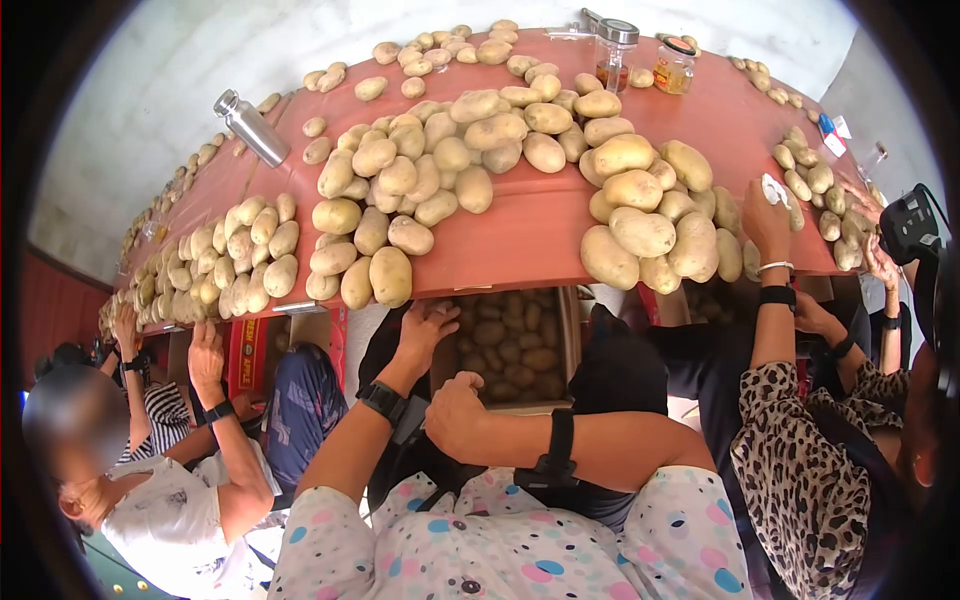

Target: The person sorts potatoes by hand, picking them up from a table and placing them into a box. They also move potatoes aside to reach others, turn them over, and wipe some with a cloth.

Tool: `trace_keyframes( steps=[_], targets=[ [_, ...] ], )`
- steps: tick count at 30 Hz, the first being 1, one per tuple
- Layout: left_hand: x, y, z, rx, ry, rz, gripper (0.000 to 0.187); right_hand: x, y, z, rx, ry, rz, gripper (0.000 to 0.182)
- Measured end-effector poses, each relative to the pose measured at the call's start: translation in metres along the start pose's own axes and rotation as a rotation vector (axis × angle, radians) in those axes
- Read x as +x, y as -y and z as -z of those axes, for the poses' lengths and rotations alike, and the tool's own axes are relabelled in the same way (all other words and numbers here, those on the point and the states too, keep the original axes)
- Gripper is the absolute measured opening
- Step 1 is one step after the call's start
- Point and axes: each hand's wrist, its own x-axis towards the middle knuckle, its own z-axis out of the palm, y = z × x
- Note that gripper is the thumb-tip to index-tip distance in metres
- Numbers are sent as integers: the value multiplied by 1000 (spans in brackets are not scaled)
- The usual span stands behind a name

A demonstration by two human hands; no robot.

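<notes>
Below the table edge, a cardboard box point(565, 345) of potatoes point(510, 345) sits between my knees. My left hand point(428, 328) is beside the box's upper left side, just under the tabletop, its fingers loosely bent and slightly apart with nothing visible in them. Lower down, my right hand point(460, 412) is at the box's near left corner with its fingers curled in. Whatever it may hold is hidden by the hand. Ahead on the red table point(500, 245) lie heaped potatoes point(400, 175), with another pile point(645, 235) to the right.
A steel bottle point(252, 128) lies tilted at the left. A glass mug point(615, 60) and a lidded jar point(675, 65) stand at the back. People work on both sides: a left neighbour's hand point(205, 355) is at the table edge, a right neighbour's hand point(765, 220) by potatoes.
</notes>
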Motion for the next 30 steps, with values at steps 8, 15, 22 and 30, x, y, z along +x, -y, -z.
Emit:
trace_keyframes(
  steps=[8, 15, 22, 30],
  targets=[
    [-34, -17, 33, 493, 403, 265, 34, 5, 6, -1, 120, -23, 211, 26],
    [-57, -83, 37, 918, 504, -77, 30, 18, 6, -10, 49, -77, 187, 21],
    [-79, -150, 5, 874, 298, -481, 27, 24, 11, -24, -16, -200, 188, 19],
    [-30, -186, -21, 1156, -254, -995, 50, 24, 13, -31, -28, -269, 143, 17]
  ],
)
